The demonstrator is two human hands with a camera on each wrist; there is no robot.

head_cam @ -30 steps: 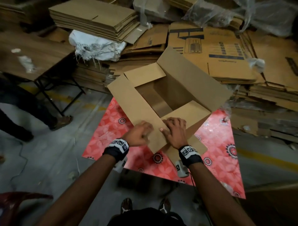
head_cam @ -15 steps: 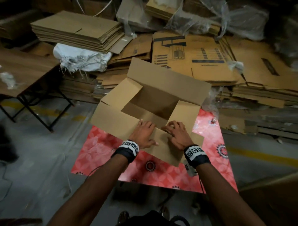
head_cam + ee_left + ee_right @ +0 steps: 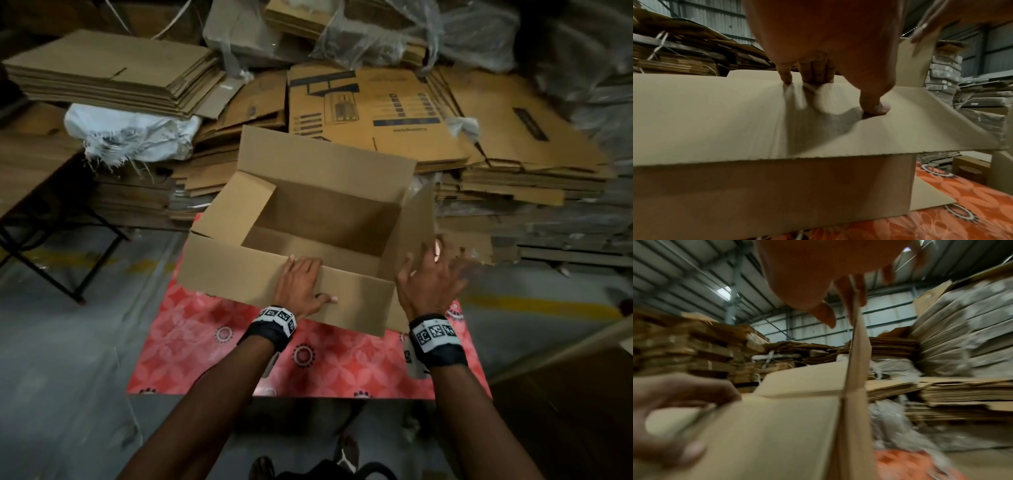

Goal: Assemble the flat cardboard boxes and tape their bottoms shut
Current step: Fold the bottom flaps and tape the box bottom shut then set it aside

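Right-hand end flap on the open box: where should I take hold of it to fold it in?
Take the right end flap by its free top edge, coming from outside on the right: it stands upright, thin and edge-on, and the right hand is already there. The left hand presses the near flap.

Ahead of the left hand point(image 3: 301, 287) the box point(image 3: 329, 219) gapes open, its inside free to reach down into. That hand lies flat on the near flap point(image 3: 239, 274), which is folded outward toward the person. The right hand point(image 3: 432, 277) is at the upright end flap point(image 3: 416, 219), which walls off its inward side. Beyond both hands the far flap point(image 3: 325, 161) stands up, and close behind it stacks of flat cardboard point(image 3: 394, 113) block the way. Nearer than the hands, the red patterned tabletop point(image 3: 342, 370) lies bare, and left of it there is open grey floor point(image 3: 61, 342).
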